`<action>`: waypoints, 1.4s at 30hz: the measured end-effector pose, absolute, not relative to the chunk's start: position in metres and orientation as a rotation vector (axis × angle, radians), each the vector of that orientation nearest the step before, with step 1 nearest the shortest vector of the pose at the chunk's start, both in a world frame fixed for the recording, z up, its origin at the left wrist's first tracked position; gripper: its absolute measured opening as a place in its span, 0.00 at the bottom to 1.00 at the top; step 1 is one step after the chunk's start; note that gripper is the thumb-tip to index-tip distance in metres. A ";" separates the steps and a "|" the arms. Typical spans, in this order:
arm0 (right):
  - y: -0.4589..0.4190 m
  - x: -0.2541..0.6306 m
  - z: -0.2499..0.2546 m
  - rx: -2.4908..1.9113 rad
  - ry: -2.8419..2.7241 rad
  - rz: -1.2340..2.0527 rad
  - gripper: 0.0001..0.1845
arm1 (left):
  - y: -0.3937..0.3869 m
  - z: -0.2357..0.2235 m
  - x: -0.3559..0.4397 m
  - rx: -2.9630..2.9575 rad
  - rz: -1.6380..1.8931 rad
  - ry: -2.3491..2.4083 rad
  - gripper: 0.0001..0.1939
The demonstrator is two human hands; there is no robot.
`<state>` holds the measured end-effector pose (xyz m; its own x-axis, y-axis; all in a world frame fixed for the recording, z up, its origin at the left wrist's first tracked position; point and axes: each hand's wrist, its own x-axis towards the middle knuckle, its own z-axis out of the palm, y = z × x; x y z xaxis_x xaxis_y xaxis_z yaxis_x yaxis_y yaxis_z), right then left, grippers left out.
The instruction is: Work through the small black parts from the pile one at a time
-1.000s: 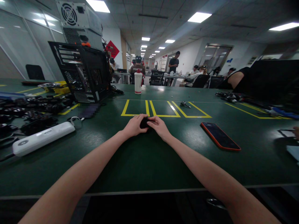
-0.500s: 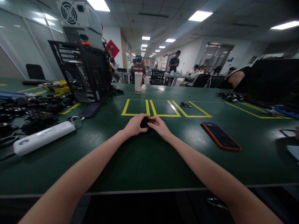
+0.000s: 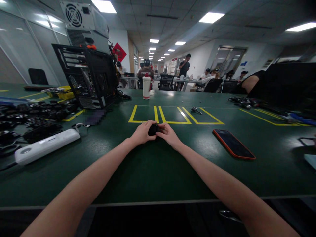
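Note:
A small black object (image 3: 152, 129), too dark and partly covered to name, sits between my two hands just in front of the yellow tape marks. My left hand (image 3: 143, 132) is wrapped round its left side, thumb below and fingers over the top. On its right, my right hand (image 3: 168, 134) has thumb and fingertips pinched together at the object's edge; what exactly they grip is hidden. Both forearms reach over the green table (image 3: 158, 174). Beyond the hands, a small dark metal-ended part (image 3: 197, 111) lies by the right-hand tape outline.
A phone with an orange case (image 3: 234, 144) lies to the right. On the left are a white power strip (image 3: 48, 146), a heap of black parts (image 3: 32, 113) and an open computer case (image 3: 91, 77). A white bottle (image 3: 146, 88) stands behind. Several people are in the background.
My right thumb and fingers have shifted very slightly at the black object's right edge. My left hand keeps its hold.

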<state>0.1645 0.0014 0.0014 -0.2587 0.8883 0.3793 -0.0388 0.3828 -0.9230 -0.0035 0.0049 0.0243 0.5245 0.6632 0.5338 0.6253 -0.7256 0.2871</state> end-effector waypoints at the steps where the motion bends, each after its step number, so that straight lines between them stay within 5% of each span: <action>1: 0.000 0.164 0.002 -0.772 -1.565 1.075 0.15 | 0.005 0.024 -0.003 2.691 0.984 1.138 0.29; 15: 0.001 0.164 0.004 -0.818 -1.586 1.096 0.17 | 0.006 0.023 -0.004 2.700 0.974 1.142 0.30; 21: 0.003 0.161 0.003 -0.803 -1.548 1.009 0.09 | 0.009 0.021 -0.004 2.701 0.989 1.146 0.29; 42: 0.003 0.161 0.005 -0.881 -1.544 1.041 0.18 | 0.008 0.023 -0.003 2.694 0.981 1.160 0.29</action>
<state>0.1614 0.0030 0.0051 -0.2011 0.9173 0.3436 0.0250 0.3555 -0.9344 -0.0033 0.0078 0.0229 0.5176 0.6684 0.5342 0.6375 -0.7177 0.2804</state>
